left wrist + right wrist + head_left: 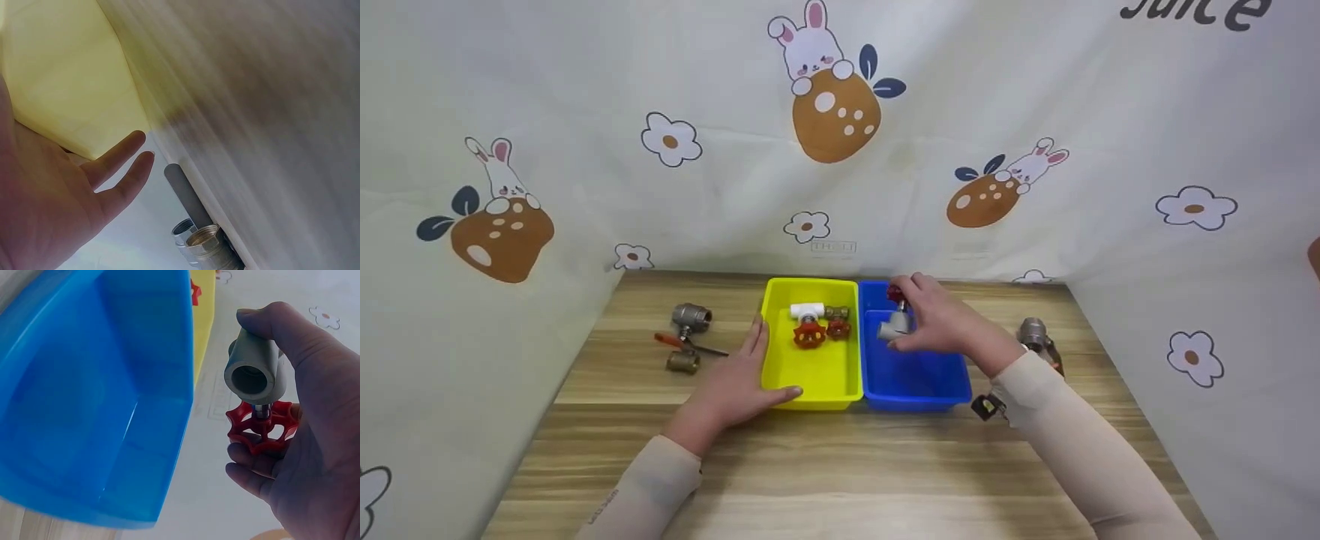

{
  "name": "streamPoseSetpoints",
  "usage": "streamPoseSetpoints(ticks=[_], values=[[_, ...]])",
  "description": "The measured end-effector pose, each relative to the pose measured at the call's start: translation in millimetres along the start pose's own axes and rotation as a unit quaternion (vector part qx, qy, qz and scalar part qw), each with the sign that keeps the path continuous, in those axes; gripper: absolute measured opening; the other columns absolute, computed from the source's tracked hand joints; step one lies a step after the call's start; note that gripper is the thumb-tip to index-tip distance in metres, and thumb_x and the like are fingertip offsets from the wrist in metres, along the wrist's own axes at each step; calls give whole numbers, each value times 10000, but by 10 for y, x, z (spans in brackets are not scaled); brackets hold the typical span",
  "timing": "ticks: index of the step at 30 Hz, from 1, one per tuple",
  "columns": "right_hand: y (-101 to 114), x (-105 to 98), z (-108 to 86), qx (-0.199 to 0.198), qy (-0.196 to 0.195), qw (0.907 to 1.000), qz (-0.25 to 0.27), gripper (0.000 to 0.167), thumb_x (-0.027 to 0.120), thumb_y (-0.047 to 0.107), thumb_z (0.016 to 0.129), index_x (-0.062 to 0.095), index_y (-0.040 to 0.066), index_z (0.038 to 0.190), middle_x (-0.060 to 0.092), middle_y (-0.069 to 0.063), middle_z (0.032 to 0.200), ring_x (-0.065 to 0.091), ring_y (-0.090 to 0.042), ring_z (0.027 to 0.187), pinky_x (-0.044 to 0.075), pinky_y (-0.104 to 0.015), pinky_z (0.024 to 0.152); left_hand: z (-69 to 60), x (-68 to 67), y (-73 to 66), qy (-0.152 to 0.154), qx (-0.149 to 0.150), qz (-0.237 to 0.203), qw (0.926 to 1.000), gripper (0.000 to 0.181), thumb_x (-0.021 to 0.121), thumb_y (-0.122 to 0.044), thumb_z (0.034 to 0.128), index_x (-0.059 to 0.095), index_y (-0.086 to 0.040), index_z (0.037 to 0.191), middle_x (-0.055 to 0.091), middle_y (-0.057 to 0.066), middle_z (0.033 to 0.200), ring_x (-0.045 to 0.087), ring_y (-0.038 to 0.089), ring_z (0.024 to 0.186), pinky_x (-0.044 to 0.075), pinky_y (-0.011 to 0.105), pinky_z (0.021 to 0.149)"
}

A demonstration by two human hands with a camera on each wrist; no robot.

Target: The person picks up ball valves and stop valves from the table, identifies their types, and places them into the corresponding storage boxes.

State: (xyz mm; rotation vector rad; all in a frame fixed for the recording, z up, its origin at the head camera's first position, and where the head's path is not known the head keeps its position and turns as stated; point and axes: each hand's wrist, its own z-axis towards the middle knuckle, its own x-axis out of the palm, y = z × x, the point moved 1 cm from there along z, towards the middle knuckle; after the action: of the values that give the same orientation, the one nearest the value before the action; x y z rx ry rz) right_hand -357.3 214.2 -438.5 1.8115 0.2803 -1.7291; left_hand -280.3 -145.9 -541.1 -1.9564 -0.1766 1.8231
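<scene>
My right hand point(941, 319) grips a grey plastic gate valve point(898, 324) with a red handwheel above the blue bin point(915, 379). In the right wrist view, my thumb lies over the valve's grey body while the other fingers are around the red handwheel point(261, 427). My left hand point(731, 386) touches the left side of the yellow bin point(810, 379), fingers extended and thumb over the front rim. Inside that bin lie a white valve point(808, 310) with a red handwheel and a smaller brass valve point(838, 321), also red-wheeled.
Left of the bins, a steel ball valve point(692, 317) and a brass ball valve point(683, 363) lie on the wooden table point(840, 472). Another steel valve point(1033, 332) and a black-handled piece point(985, 407) are at the right, partly hidden by my right arm. A printed cloth surrounds the table.
</scene>
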Motion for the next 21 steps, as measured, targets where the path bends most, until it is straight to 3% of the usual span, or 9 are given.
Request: streamPoseSetpoints(ticks=[10, 21], values=[[269, 15, 130, -269, 237, 9993, -60, 995, 929, 547, 822, 451, 158, 1603, 553, -99, 1470, 548, -285, 1307, 529, -474, 1144, -16, -15, 6, 11, -14, -123, 9999, 1301, 676, -853, 893, 107, -97, 1785, 21, 94, 1858, 607, 491, 1375, 571, 638, 1022], [477, 52, 213, -553, 333, 9977, -205, 981, 928, 548, 815, 463, 159, 1586, 576, -70, 1424, 556, -253, 1259, 528, -414, 1126, -5, -1, 2, 12, 45, -208, 9998, 1297, 692, -832, 898, 118, -72, 1778, 21, 106, 1853, 586, 504, 1406, 573, 629, 1032]])
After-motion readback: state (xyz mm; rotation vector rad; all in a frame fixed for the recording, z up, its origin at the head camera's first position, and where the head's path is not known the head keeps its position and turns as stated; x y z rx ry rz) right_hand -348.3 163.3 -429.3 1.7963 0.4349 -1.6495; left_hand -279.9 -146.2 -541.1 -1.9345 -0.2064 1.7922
